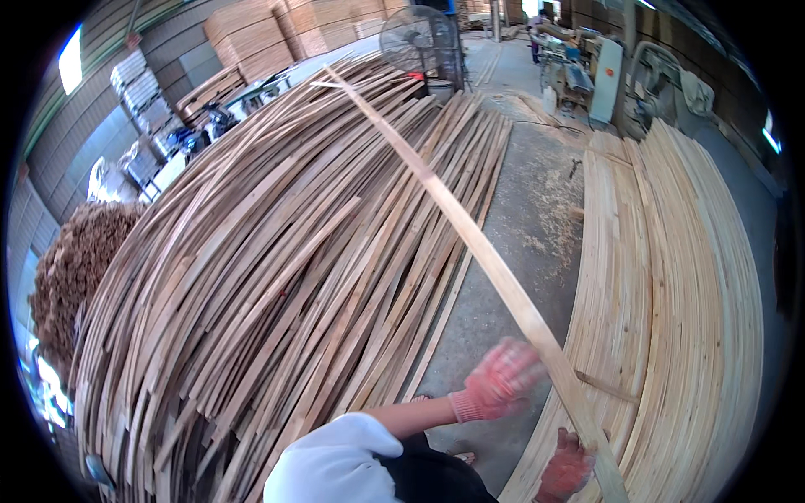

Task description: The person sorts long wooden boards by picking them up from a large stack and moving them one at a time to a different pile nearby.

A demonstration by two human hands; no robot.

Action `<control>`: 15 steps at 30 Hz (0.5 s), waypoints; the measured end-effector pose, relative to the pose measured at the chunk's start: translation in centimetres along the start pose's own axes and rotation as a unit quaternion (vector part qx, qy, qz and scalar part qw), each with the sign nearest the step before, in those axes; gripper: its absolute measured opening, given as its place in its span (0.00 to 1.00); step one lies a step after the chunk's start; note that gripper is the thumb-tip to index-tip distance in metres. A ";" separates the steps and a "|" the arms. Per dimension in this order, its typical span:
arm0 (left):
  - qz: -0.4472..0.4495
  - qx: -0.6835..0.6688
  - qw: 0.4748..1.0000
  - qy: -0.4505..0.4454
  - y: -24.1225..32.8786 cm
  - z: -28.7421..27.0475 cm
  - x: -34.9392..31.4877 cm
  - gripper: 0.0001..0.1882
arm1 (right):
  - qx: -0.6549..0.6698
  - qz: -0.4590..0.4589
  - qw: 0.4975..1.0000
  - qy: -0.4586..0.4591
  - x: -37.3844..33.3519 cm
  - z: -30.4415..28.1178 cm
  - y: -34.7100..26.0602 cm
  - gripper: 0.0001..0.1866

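Observation:
A long, narrow wooden strip (pixel 482 247) runs slantwise from the lower right up over the stacked wood at the upper left. My right hand (pixel 563 471), in a red work glove, grips it close to its near end, with a fingertip showing at the strip's far edge. My left hand (pixel 501 381), also in a red glove, is beside the strip's left edge, blurred by motion. Its fingers are smeared, and I cannot tell whether it touches the wood.
A broad pile of rough strips (pixel 277 251) covers the left. On the right lie neat rows of paler strips (pixel 688 277), with a short crosspiece (pixel 605 386). Sawdust-strewn concrete (pixel 537 193) lies between. Farther off stand a large fan (pixel 411 38) and machinery (pixel 579 71), with a person nearby.

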State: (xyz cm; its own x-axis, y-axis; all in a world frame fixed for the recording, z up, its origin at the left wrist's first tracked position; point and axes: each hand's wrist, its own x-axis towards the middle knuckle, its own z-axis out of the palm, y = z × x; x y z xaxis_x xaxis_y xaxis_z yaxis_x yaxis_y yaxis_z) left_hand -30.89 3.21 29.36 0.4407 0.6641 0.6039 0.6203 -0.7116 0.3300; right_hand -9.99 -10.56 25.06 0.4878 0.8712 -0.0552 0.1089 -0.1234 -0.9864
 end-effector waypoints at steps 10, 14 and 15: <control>0.362 0.189 0.891 0.200 -8.4 -16.9 12.3 0.16 | 0.117 -0.252 0.925 -0.261 0.8 10.9 -11.0 0.45; 0.372 0.369 0.825 0.210 -9.4 -38.5 16.9 0.08 | 0.292 0.043 0.935 -0.197 4.5 20.3 -6.2 0.17; 0.334 0.403 0.827 0.205 -10.5 -43.4 17.0 0.08 | 0.264 0.100 0.935 -0.212 5.7 21.5 -2.7 0.17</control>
State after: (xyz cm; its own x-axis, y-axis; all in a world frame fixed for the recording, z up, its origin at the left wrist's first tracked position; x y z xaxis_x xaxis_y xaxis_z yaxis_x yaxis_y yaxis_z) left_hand -58.07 12.05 67.64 0.7050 -0.0663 0.7061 0.6316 -0.3943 -0.6676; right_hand -26.11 4.94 24.07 0.0529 0.9800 -0.1921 -0.4461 -0.1489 -0.8825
